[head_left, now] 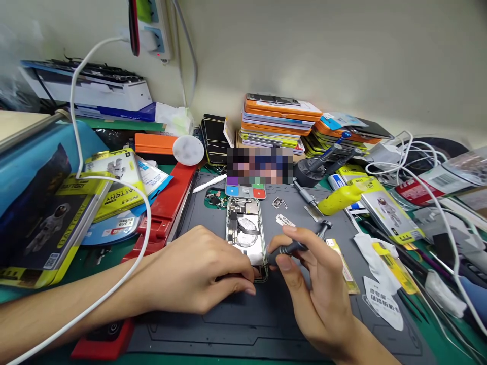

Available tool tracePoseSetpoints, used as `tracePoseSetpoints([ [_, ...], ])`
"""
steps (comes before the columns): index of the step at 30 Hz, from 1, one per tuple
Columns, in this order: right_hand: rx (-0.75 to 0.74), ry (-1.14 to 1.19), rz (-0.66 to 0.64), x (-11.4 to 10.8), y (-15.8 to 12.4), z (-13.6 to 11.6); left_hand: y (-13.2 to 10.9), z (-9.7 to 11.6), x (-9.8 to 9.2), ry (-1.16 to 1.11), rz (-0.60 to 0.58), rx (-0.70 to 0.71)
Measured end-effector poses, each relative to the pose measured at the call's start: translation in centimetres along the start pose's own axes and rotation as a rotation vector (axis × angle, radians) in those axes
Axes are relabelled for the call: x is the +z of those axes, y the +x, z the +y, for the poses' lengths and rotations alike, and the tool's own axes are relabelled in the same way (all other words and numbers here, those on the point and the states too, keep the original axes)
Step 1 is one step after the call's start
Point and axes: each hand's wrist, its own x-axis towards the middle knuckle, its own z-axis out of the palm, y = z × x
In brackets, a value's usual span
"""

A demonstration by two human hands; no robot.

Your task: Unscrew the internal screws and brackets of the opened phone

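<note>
An opened smartphone (248,230) lies on the dark grey work mat (213,329), its circuit board, round coil area and a white part exposed. My left hand (205,271) is closed at its lower left corner, with bent fingers over the edge and the thumb below. Those fingers cover part of the phone's bottom end. Just right of the phone, my right hand (319,284) grips a dark screwdriver (291,248) between thumb and fingers. The silver end of the tool points up and right; its other end sits near the phone's right edge.
A razor blade (285,221) and small metal parts (279,203) lie beyond my right hand. A yellow bottle (344,196) and a screwdriver holder (310,172) stand at the right. A white cable (146,228) hangs across my left forearm. Battery boxes (57,228) crowd the left side.
</note>
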Motion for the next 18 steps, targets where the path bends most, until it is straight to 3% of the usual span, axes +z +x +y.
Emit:
tracePoseSetpoints([
  [5, -0.153, -0.125, -0.046, -0.2, 0.8, 0.1, 0.0, -0.2, 0.0, 0.000, 0.012, 0.006],
  [11, -0.066, -0.095, -0.080, -0.8, 1.2, -0.3, 0.0, -0.2, 0.0, -0.029, 0.003, -0.002],
  [18, -0.145, -0.058, -0.096, -1.1, 1.4, -0.1, 0.1, -0.3, 0.2, -0.090, 0.048, -0.048],
])
